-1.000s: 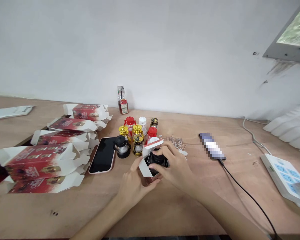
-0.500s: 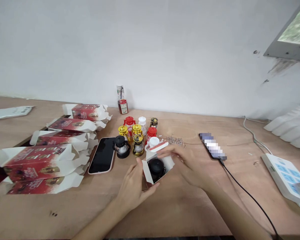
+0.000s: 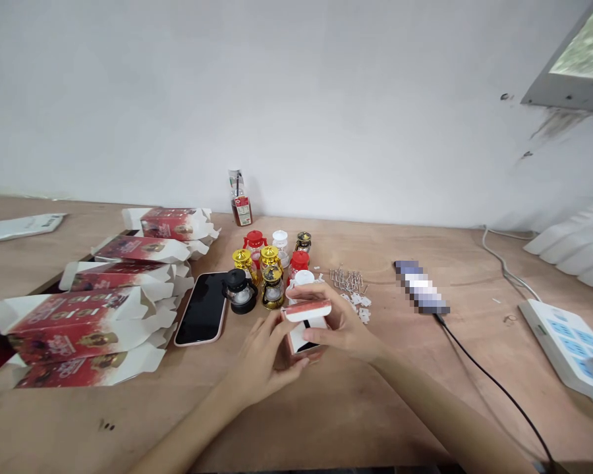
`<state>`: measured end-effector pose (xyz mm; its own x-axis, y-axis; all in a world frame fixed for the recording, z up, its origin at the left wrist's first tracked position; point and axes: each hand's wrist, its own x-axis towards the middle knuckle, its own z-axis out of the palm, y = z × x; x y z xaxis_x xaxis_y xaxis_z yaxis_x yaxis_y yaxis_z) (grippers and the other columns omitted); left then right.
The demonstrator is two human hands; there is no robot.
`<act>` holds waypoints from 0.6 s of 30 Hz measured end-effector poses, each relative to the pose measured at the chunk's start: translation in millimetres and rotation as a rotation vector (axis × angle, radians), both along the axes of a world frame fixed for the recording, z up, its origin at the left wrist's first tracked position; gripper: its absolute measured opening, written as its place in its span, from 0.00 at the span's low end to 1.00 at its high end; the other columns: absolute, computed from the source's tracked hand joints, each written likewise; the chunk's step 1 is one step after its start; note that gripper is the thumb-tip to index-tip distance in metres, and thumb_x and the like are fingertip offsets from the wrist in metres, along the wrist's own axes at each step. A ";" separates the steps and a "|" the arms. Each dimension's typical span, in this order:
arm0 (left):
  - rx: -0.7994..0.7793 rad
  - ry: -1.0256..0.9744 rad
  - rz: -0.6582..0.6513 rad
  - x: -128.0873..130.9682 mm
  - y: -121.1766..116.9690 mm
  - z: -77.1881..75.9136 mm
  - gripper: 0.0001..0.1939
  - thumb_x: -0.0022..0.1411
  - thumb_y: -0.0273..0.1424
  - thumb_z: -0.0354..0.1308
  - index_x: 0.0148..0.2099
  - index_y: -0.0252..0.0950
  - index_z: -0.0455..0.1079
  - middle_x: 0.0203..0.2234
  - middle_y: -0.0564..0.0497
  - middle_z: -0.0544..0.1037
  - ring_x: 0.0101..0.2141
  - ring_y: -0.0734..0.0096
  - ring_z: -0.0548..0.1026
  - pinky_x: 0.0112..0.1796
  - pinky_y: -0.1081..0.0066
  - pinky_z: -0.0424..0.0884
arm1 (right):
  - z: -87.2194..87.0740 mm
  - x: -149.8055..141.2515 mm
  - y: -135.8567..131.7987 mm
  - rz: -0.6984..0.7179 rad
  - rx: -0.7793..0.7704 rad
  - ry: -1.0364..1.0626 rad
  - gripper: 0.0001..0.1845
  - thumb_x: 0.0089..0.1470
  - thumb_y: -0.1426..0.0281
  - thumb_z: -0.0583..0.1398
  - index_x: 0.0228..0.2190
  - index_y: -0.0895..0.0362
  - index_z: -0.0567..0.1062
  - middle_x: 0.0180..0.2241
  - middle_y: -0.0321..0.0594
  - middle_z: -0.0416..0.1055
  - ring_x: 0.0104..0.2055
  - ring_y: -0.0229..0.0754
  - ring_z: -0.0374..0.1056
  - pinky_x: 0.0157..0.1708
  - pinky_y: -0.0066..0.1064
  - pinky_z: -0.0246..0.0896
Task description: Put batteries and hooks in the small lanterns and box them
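Observation:
A small red-and-white cardboard box (image 3: 306, 312) is held above the front of the table. My left hand (image 3: 261, 361) grips its left side, thumb at the front. With my right hand (image 3: 343, 329) I hold the top: the thumb presses a white side flap inward and the other fingers are behind the raised lid. A dark strip shows beside the flap; most of the inside is hidden. Just behind stand several miniature lanterns: a black one (image 3: 240, 290), a bronze one (image 3: 273, 288), a gold one (image 3: 245, 264), a red one (image 3: 255, 241) and a white one (image 3: 280, 242).
Flattened-open red boxes (image 3: 79, 322) lie in a row at left, beside a dark-screened phone (image 3: 201, 309). Metal hooks (image 3: 348, 280) and white tags (image 3: 362, 304) lie right of the lanterns. Further right are a cabled phone (image 3: 422, 288) and a power strip (image 3: 566, 349). A bottle (image 3: 240, 201) stands behind.
My right hand has moved left onto the box top, and a white flap now lies over the opening where a black lantern top showed. White tags have come into view.

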<state>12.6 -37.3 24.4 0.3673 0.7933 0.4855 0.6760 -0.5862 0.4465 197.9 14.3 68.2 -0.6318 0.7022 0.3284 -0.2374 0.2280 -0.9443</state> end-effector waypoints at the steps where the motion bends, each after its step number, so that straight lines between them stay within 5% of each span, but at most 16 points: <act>1: -0.040 -0.010 -0.010 -0.9 1.5 3.0 0.25 0.57 0.35 0.58 0.57 0.40 0.60 0.49 0.43 0.71 0.49 0.55 0.71 0.48 0.55 0.68 | 1.2 0.9 -0.6 0.003 0.044 -0.007 0.25 0.51 0.61 0.64 0.51 0.50 0.67 0.53 0.42 0.68 0.55 0.43 0.65 0.54 0.39 0.60; 7: -0.077 -0.233 0.005 0.0 3.5 -15.8 0.30 0.57 0.35 0.58 0.59 0.40 0.54 0.51 0.43 0.68 0.51 0.57 0.71 0.50 0.56 0.70 | -1.9 5.8 0.5 -0.082 0.406 -0.120 0.11 0.60 0.64 0.56 0.42 0.48 0.76 0.49 0.41 0.72 0.57 0.42 0.63 0.57 0.44 0.56; 10: -0.073 -0.336 0.038 -0.2 1.9 -28.1 0.36 0.56 0.36 0.60 0.62 0.39 0.47 0.53 0.40 0.66 0.53 0.55 0.69 0.51 0.54 0.70 | -8.8 10.3 -0.4 -0.128 0.524 -0.204 0.12 0.61 0.65 0.54 0.42 0.47 0.76 0.51 0.40 0.72 0.57 0.43 0.63 0.58 0.47 0.54; 15: -0.246 -0.311 -0.043 0.0 -4.1 -21.5 0.44 0.56 0.33 0.61 0.66 0.40 0.37 0.57 0.36 0.64 0.56 0.52 0.68 0.51 0.51 0.70 | -18.1 19.4 -7.5 -0.114 0.709 -0.320 0.17 0.55 0.57 0.60 0.44 0.48 0.75 0.60 0.44 0.60 0.64 0.49 0.53 0.59 0.49 0.52; 18: -0.308 -0.336 -0.032 4.3 -13.2 -25.4 0.46 0.56 0.33 0.61 0.66 0.41 0.34 0.57 0.36 0.63 0.56 0.51 0.67 0.51 0.49 0.70 | -9.9 27.5 -13.3 -0.111 0.747 -0.392 0.20 0.52 0.64 0.64 0.48 0.48 0.72 0.61 0.47 0.56 0.62 0.49 0.57 0.57 0.45 0.58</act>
<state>16.9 -50.5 -1.0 0.2564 0.9103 0.3251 0.4480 -0.4099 0.7945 225.4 1.0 58.4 -0.7371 0.4523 0.5021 0.1356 0.8269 -0.5458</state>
